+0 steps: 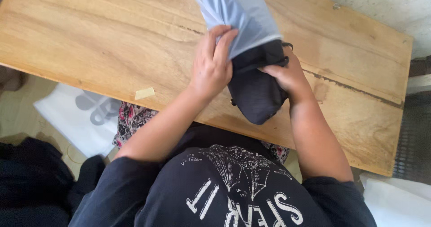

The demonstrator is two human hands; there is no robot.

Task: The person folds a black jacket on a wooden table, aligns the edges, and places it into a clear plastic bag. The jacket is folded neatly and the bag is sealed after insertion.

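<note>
A folded black garment (256,92) lies over the wooden table (112,38), its far end tucked into the mouth of a light grey plastic mailer bag (238,11). My left hand (212,65) grips the bag's open edge and pinches it against the garment. On the garment's right side, my right hand (287,74) holds the black cloth with the fingers curled over it. The bag stretches away toward the table's far edge.
A small strip of tape (144,93) sticks near the table's front edge. White plastic bags (76,114) lie on the floor at left, with dark cloth (27,177) beside them. More white packaging (395,200) sits at the lower right.
</note>
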